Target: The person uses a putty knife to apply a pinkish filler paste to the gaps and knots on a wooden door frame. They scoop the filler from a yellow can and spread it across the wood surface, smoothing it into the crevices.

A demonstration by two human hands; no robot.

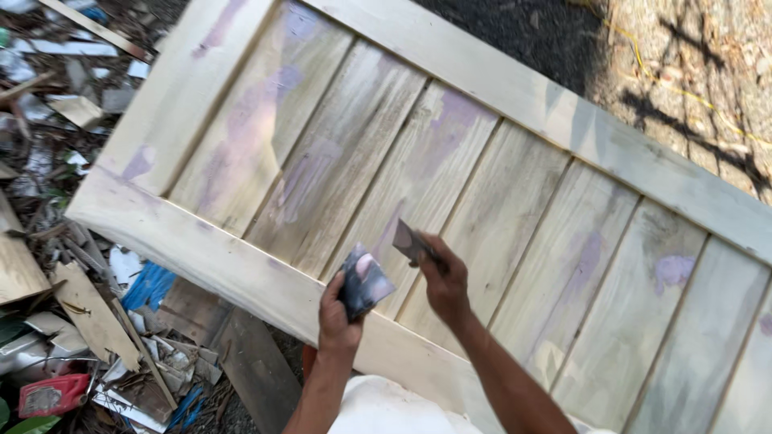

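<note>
Pale, purple-patched wooden panel door (450,185) lies flat before us so we can fill it: our left hand (338,309) grips a dark filler-smeared pad (364,283), our right hand (445,281) pinches a flat scraper blade (410,241) against a plank.

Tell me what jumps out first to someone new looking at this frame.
A big pale wooden door panel with purple filler patches runs slantwise across the frame. Low at centre, the left hand holds a small dark pad bearing a pinkish dab, and the right hand holds a flat scraper against a plank. Wood scraps and litter lie at left.
</note>
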